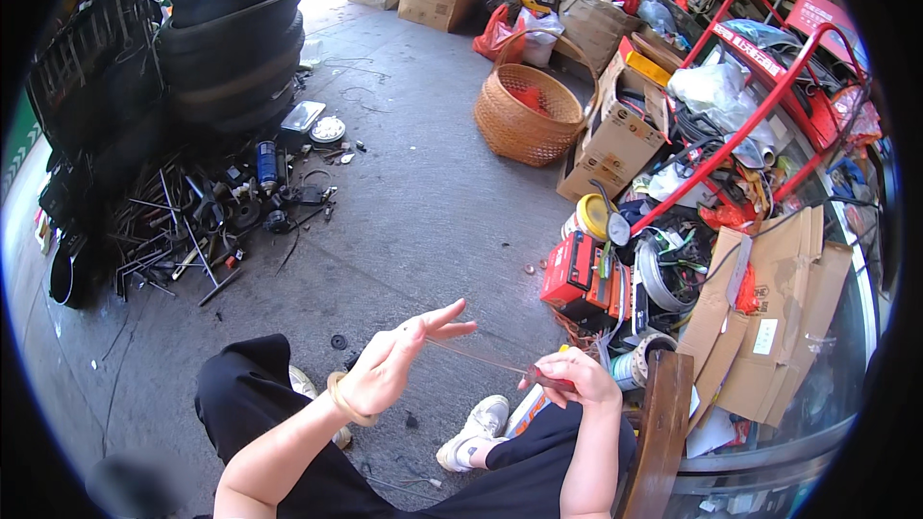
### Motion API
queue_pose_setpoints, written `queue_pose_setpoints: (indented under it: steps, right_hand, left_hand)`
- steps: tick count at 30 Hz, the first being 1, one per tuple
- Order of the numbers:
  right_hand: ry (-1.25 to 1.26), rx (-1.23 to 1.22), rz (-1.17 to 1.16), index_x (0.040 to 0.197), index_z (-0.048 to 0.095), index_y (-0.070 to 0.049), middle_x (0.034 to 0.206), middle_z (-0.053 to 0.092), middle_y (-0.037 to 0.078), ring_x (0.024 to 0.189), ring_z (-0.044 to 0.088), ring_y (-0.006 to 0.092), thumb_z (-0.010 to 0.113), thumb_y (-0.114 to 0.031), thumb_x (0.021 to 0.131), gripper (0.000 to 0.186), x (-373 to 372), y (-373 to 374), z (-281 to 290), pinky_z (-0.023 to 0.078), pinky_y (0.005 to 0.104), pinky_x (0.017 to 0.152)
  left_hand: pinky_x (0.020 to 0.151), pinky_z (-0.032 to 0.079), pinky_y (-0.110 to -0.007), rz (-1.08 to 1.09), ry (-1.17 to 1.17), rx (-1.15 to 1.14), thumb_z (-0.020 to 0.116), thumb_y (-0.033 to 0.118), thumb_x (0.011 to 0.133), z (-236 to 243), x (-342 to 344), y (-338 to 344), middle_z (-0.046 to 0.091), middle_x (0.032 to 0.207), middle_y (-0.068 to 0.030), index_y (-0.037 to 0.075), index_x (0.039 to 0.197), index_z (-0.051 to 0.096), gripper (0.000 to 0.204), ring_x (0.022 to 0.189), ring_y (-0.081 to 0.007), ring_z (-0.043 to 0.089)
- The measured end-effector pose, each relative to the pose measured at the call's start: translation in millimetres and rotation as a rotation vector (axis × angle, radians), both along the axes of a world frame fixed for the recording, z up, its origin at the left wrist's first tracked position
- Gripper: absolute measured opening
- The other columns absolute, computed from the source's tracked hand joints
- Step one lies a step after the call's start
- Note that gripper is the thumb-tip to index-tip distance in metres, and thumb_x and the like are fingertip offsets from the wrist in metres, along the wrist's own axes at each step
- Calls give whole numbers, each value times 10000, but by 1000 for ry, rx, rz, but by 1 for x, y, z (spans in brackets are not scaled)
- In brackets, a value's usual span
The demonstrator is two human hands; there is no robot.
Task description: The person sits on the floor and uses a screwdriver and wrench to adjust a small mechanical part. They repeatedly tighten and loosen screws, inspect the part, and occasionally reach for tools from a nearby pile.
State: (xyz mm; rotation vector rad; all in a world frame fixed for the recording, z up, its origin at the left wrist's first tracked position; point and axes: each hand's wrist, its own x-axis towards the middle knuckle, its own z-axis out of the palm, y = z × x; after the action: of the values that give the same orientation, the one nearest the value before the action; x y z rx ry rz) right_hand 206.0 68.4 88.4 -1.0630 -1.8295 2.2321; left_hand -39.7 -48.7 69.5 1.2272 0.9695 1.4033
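Thin strand [481, 357] is up between the hands, just ahead of the knees [550, 452]. Right hand [588, 381] grips its dark red end [550, 381], probably for control; left hand [380, 370] is flat, fingers straight, at the other end, maybe steadying it. Woven basket [514, 125] sits farther out, handle up, so easy to grab I guess.

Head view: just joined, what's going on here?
A person's right hand grips a thin tool with a dark red handle, its shaft pointing toward the left hand. The left hand is open, fingers extended; whether it touches the shaft's far end is unclear. Both hands are held above the floor. Ahead to the left lies a jumbled pile of metal tools; ahead to the right stands a woven basket.
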Motion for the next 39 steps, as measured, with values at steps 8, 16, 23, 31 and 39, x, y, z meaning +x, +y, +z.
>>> queue_pose_setpoints:
  steps: [8, 16, 23, 31, 39]
  right_hand:
    - [1, -172, 112, 965, 613, 64, 510, 538, 50, 374, 468, 66, 461, -206, 868, 325, -30, 21, -7, 270, 173, 323]
    - [-20, -399, 216, 1033, 602, 8, 444, 462, -10, 354, 397, 35, 397, -282, 923, 372, -68, 51, -70, 247, 169, 353]
    - [-192, -426, 98, 841, 663, -36, 502, 509, -16, 377, 420, 63, 545, -301, 844, 290, -104, 80, -69, 289, 206, 353]
    - [-37, -967, -24, 972, 593, -62, 573, 497, -25, 385, 379, 65, 395, -425, 882, 424, -126, 48, -83, 283, 192, 357]
    - [-311, 76, -38, 979, 547, -28, 815, 586, 83, 720, 539, 185, 706, -400, 710, 486, -151, -12, 87, 451, 325, 616]
  left_hand:
    - [997, 271, -401, 263, -145, -39, 204, 303, 954, -1, -9, 5, 567, 1097, -189, -51, 1277, 340, 497, 1095, -270, 501]
    - [976, 321, -343, 557, -447, -551, 314, 358, 930, -8, -36, 41, 562, 1114, -155, -31, 1257, 364, 510, 1093, -225, 479]
    - [983, 289, -370, 444, -647, -819, 292, 412, 932, -67, -74, 67, 463, 1259, -154, -15, 1269, 354, 548, 1166, -243, 414]
    - [567, 358, -198, 475, -550, -838, 259, 408, 942, -50, -99, 96, 497, 1240, -94, 19, 1252, 409, 520, 613, -66, 389]
    - [956, 352, -398, 595, -846, -980, 214, 377, 948, 125, -123, 67, 485, 1228, -146, -11, 1234, 409, 521, 1065, -273, 469]
